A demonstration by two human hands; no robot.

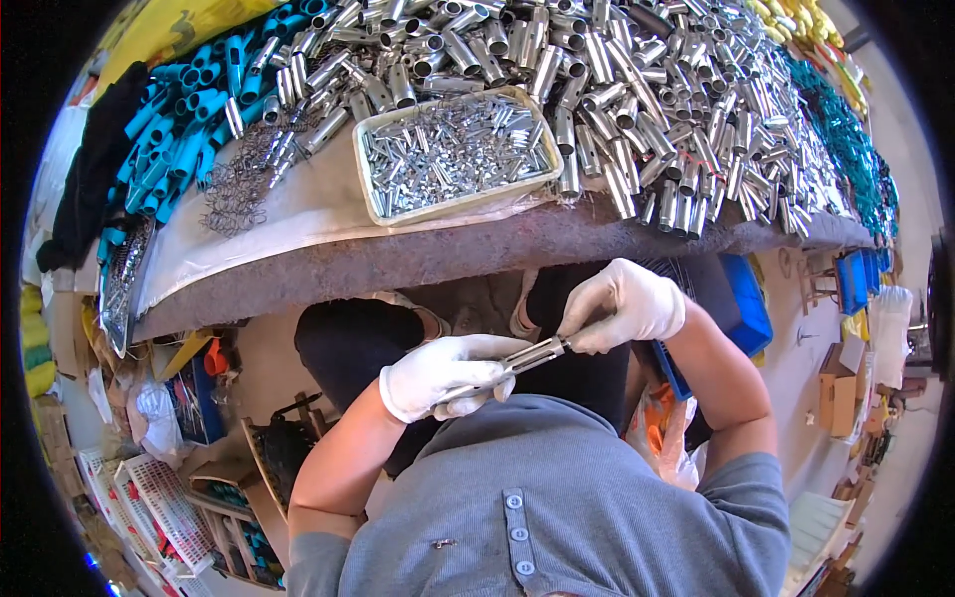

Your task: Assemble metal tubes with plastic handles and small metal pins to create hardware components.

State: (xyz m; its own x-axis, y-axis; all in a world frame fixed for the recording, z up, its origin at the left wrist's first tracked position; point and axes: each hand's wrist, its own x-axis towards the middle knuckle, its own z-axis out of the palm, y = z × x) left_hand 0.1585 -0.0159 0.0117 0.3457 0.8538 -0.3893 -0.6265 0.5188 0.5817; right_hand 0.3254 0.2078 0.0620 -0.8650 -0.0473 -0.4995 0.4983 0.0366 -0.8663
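Observation:
Both my hands wear white gloves and meet above my lap, in front of the table's near edge. My left hand (450,378) is closed round a shiny metal tube (534,355), which slants up toward the right and has a slot along its side. At the tube's right end the thumb and fingers of my right hand (625,306) are pinched together. A small dark bit shows between those fingertips and the tube, too small to name. The rest of the tube is hidden under my left fingers.
On the table a white tray (468,205) holds many small metal parts. Around it lie heaped metal tubes (686,149), teal tubes (174,149) and thin wire springs (237,194). A dark cloth edge (398,261) borders the table. Blue bins (744,308) stand to the right, white crates (164,512) lower left.

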